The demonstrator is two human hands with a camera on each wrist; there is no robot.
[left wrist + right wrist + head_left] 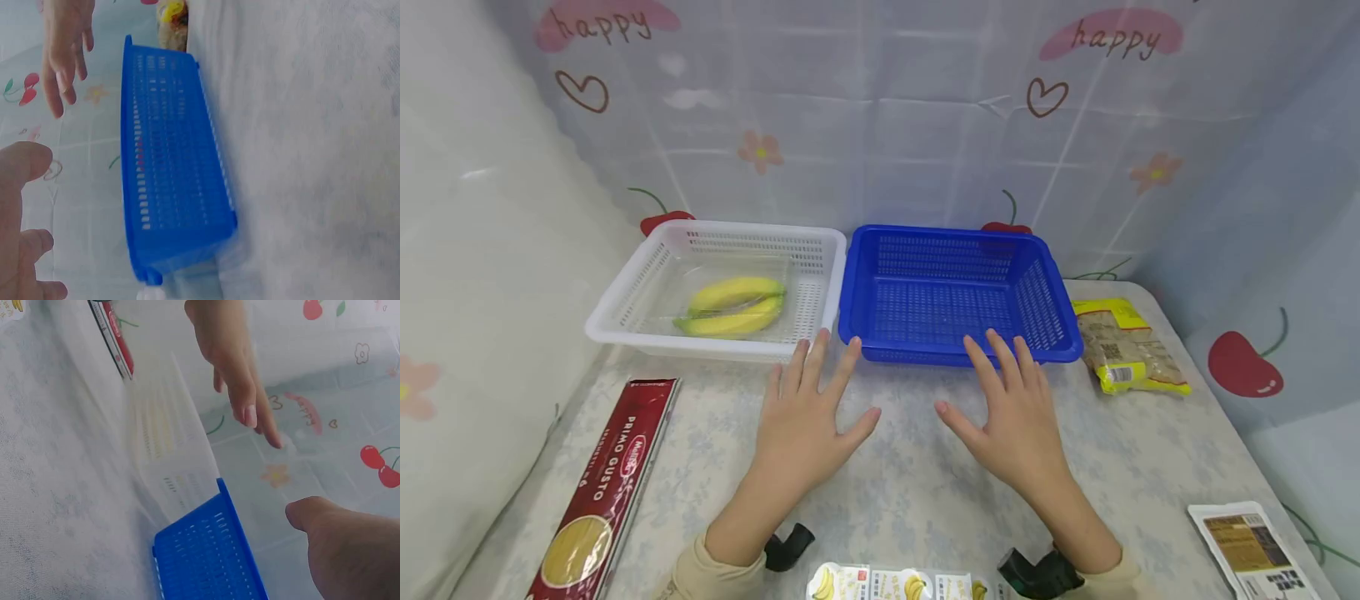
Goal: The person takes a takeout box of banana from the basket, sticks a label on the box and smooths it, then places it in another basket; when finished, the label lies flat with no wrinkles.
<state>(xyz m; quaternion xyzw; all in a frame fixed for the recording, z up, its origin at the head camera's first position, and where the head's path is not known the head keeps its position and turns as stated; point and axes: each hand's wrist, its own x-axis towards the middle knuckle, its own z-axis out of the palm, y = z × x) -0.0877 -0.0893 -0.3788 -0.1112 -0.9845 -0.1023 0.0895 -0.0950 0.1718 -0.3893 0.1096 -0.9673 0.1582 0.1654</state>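
Observation:
My left hand hovers with spread fingers in front of the white basket, holding nothing. Just in front of the blue basket, my right hand is spread too, its grip empty. Two yellow bananas in a clear plastic pack lie inside the white basket. The blue basket has nothing in it and stands right beside the white one. Across from the thumb in the left wrist view, the right hand appears above the blue basket's side. The right wrist view shows the left hand near the white basket.
A red spaghetti packet lies at the left. On the right are a yellow-and-clear food bag and a white pouch with a brown label. Small banana-print packs lie at the front edge. A printed curtain hangs behind.

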